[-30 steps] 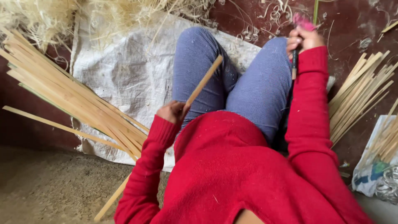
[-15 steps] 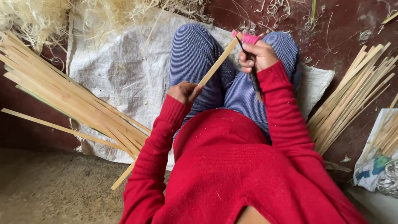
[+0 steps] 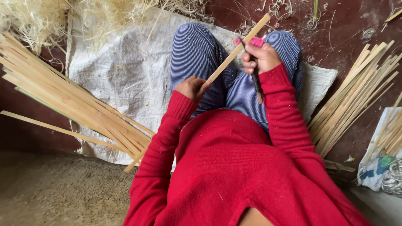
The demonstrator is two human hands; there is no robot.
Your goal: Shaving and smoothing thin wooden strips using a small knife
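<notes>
Seen from a single camera worn on the person's head, tipped steeply down over their own red-sleeved chest and lap; the view faces the floor ahead, with the torso filling the near edge and the striped knees farther out. It sits close: the left hand (image 3: 190, 87) and right hand (image 3: 259, 56) fall mid-frame, at arm's reach. A white woven sack (image 3: 125, 75) spreads across the floor beneath the legs, a bundle of bamboo strips (image 3: 71, 104) fans in from the left, another stack of strips (image 3: 356, 96) lies at the right, and pale shavings (image 3: 37, 16) fringe the far left corner. No second view shares the scene
</notes>
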